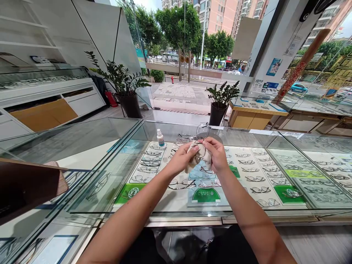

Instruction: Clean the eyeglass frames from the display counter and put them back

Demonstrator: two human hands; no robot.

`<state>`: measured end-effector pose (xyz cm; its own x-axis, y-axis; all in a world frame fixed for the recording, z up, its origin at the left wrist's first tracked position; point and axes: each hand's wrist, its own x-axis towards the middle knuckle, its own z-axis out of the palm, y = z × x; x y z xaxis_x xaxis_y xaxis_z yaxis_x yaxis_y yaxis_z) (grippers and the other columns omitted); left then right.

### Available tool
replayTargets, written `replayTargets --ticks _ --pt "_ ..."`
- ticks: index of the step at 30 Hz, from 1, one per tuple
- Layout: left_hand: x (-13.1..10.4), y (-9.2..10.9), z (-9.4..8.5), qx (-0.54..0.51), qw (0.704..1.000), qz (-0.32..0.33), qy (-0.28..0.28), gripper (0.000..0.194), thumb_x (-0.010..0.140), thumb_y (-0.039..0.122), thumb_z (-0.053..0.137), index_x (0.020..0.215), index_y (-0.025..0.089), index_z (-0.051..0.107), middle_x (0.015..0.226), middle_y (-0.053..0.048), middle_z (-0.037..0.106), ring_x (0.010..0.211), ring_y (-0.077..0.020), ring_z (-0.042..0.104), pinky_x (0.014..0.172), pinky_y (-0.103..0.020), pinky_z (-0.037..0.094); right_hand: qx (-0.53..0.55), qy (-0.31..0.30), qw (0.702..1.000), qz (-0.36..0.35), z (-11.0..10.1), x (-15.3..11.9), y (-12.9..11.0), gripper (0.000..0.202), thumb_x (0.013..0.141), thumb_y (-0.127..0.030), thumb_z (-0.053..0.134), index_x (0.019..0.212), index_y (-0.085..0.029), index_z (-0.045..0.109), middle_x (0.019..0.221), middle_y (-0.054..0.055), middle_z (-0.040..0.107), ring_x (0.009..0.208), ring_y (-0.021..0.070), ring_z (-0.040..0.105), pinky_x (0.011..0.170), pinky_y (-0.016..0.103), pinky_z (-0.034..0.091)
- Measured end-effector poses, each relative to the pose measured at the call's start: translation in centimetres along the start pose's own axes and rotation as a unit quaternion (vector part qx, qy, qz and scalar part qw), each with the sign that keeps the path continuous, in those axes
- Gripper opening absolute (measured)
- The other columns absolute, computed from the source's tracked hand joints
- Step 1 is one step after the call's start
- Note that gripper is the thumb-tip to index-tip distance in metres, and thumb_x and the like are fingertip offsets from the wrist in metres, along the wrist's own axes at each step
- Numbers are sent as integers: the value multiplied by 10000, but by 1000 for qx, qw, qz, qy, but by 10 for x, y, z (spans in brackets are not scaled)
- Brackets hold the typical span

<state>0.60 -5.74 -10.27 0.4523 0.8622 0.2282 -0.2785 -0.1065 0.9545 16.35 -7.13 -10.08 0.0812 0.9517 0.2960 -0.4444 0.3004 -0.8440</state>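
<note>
Over the glass counter (176,211) both my hands meet on a pair of thin-framed glasses (202,131) wrapped in a beige cloth (204,156). My left hand (183,158) pinches the cloth from the left, thumb pressed on top. My right hand (217,154) grips the glasses and cloth from the right. One clear lens sticks up above my fingers; the other lens is hidden inside the cloth. A small white bottle (160,138) with a blue label stands on the glass, to the left of my hands.
Under the glass lie several rows of spectacle frames (254,179) with green brand plaques (206,195). A brown box edge (27,183) juts in at the left. Two potted plants (220,102) stand beyond the counter, in front of the shop windows.
</note>
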Motion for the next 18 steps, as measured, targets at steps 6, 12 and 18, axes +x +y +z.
replayTargets --ticks 6,12,18 --pt "-1 4 4 -18 1000 -22 2 607 756 537 906 1185 163 697 841 -8 659 686 -112 556 626 -220 437 13 10 1000 17 3 -1 5 173 741 -381 903 797 -251 803 945 23 805 901 198 705 840 314 566" --pt "2 1 5 -12 999 0 45 584 770 645 854 1078 165 728 765 6 639 646 -110 540 610 -230 443 -15 -22 1000 6 5 -4 6 230 754 -432 909 830 -244 801 984 29 795 925 208 704 881 330 564" --pt "4 1 -1 12 998 16 52 528 817 683 790 927 170 733 792 -17 670 715 -142 585 664 -254 466 19 19 999 41 4 -1 4 261 726 -430 920 836 -248 769 962 28 819 852 199 708 786 322 562"
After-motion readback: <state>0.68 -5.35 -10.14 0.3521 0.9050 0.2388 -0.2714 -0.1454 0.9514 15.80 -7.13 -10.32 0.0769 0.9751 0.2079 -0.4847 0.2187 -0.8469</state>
